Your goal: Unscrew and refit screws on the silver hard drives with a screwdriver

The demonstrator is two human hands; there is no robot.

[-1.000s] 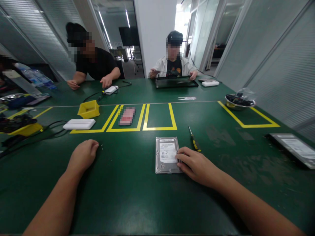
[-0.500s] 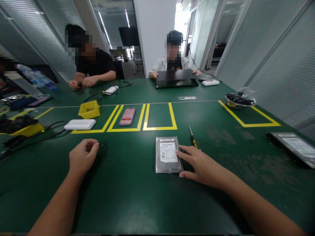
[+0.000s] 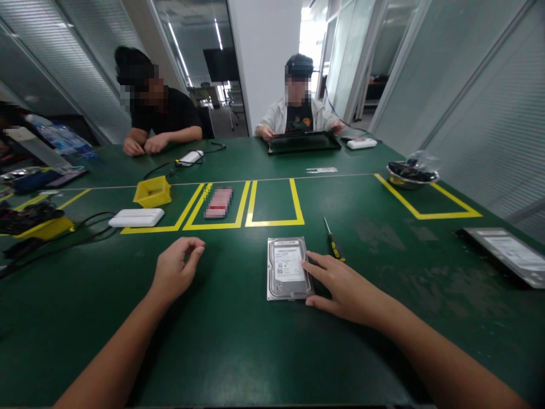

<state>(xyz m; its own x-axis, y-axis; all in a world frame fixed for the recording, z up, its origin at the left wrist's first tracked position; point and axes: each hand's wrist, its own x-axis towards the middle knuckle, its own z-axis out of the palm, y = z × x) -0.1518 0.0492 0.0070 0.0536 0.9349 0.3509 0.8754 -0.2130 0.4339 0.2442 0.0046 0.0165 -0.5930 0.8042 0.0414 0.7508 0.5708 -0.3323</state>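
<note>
A silver hard drive (image 3: 286,270) with a white label lies flat on the green table (image 3: 238,352). My right hand (image 3: 340,287) rests at the drive's right edge, fingers apart, with fingertips touching its side and label. To the left of the drive, my left hand (image 3: 176,270) hovers over the table with curled fingers, thumb and fingertips close together; whether anything small is between them cannot be made out. Just beyond my right hand lies a yellow and black screwdriver (image 3: 334,244), its shaft pointing away.
A second drive (image 3: 508,253) lies at the right. Farther off are a metal bowl (image 3: 411,177) of dark parts, a yellow bin (image 3: 152,192), a white box (image 3: 136,217) with cables and a blurred pink item (image 3: 218,203). Two people sit across, one holding a black panel (image 3: 304,142).
My left hand has moved right, toward the drive. My right hand keeps its place at the drive. Across the table, the person's dark panel has been lowered.
</note>
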